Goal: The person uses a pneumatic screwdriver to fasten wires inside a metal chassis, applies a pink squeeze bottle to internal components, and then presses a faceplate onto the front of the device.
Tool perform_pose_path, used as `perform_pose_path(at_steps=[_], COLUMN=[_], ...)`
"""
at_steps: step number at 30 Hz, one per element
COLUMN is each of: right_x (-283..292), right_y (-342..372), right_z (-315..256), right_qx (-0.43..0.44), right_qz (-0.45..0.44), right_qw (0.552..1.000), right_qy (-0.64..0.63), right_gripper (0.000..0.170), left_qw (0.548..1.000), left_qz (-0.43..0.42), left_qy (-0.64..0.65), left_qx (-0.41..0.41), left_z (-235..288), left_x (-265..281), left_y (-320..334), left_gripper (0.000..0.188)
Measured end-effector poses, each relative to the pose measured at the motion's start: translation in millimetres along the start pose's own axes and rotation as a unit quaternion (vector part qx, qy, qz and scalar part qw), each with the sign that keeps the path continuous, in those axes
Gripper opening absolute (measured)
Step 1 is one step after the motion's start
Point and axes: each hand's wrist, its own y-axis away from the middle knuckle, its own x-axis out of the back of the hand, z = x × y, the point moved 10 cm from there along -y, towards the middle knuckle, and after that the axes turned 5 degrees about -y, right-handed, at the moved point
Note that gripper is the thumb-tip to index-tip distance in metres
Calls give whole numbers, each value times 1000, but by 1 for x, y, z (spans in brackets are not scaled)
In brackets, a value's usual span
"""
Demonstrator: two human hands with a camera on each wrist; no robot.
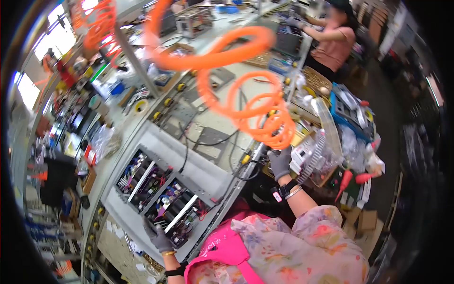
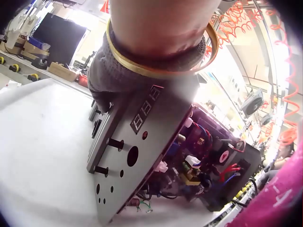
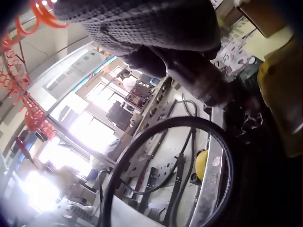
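An uncovered electronics unit (image 1: 170,199), its boards and wiring exposed, lies on a pale padded sheet (image 1: 161,142). My gloved left hand (image 1: 159,237) rests at its lower left edge, fingers extended. In the left wrist view the left glove (image 2: 118,78) lies over the top of the grey front panel (image 2: 147,123), which has display digits and holes. My gloved right hand (image 1: 281,163) is at the lower end of the orange coiled hose (image 1: 279,130). In the right wrist view the right glove (image 3: 156,28) curls round a dark, blurred tool (image 3: 201,82).
A black cable (image 3: 177,120) loops below the right hand. Beside the rail (image 1: 246,173) stand a blue crate (image 1: 347,113), plastic bags and red-handled tools (image 1: 345,182). Another person (image 1: 333,45) works at the far right. Metal plates (image 1: 208,142) lie beyond the padded sheet.
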Motion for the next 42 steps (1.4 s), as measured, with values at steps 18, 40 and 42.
perform_pose_path(at_steps=[18, 40, 42], right_x=[-182, -308, -309], right_y=[50, -8, -7], right_z=[-52, 131, 154], right_qx=[52, -323, -365], right_qz=[-567, -311, -269], right_qw=[818, 875, 876], right_qy=[80, 184, 166], right_gripper=[32, 67, 67], left_qw=[915, 919, 920], left_qz=[-167, 38, 39], left_qy=[-288, -375, -371], left_qx=[-230, 113, 122], left_z=[192, 88, 87], left_x=[-134, 48, 51], left_y=[-16, 101, 97], left_gripper=[44, 33, 33])
